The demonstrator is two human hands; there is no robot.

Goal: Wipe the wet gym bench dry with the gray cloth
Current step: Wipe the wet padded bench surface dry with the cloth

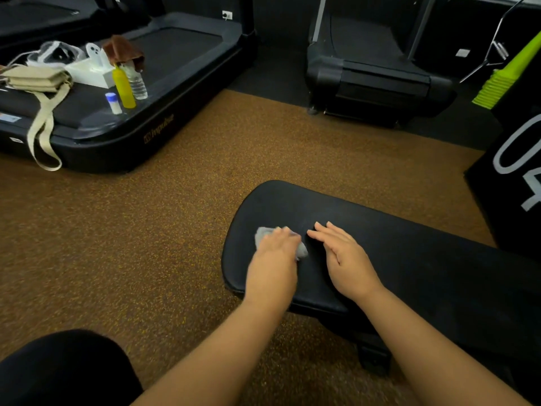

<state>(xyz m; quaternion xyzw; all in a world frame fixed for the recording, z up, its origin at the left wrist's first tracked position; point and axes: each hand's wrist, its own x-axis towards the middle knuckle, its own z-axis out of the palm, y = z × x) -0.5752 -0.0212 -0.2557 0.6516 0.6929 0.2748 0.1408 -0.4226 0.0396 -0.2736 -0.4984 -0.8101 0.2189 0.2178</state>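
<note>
Left hand presses the gray cloth onto the gym bench near its rounded end, fingers curled over it. Right hand lies flat, fingers straight, just beside the cloth, holding nothing.

Gray cloth mostly hidden under left hand; gym bench cut off at right edge.

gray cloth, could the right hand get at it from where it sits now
Probably yes. The right hand rests flat on the bench just beside the gray cloth, with only bare pad between them; the left hand covers most of the cloth, leaving its near edge exposed.
</note>
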